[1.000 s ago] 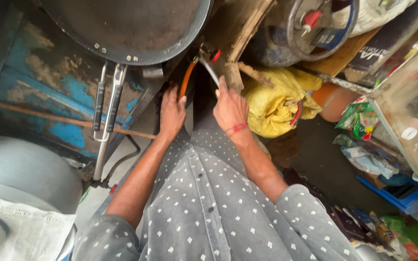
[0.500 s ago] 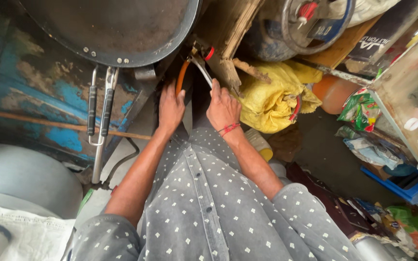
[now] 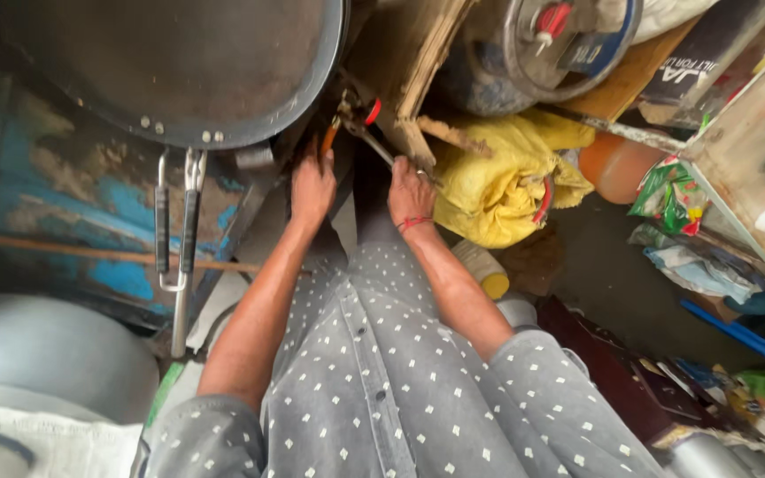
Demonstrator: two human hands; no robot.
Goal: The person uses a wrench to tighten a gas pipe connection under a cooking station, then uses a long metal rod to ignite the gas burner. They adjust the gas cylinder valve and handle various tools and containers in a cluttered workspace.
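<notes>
Pliers with orange and grey handles are sitting just under the rim of a big dark pan, their jaws against a wooden block. Left hand is closing around the orange handle; right hand, wearing a red wrist thread, is gripping the grey one. Just beside the right hand, a yellow sack is lying crumpled.

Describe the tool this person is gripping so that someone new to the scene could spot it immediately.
Start at the large round dark pan hanging at upper left. Just right of its rim, both hands meet on long-handled pliers: the left hand on the orange handle, the right hand on the grey one. A red spot near the pivot marks it out.
</notes>
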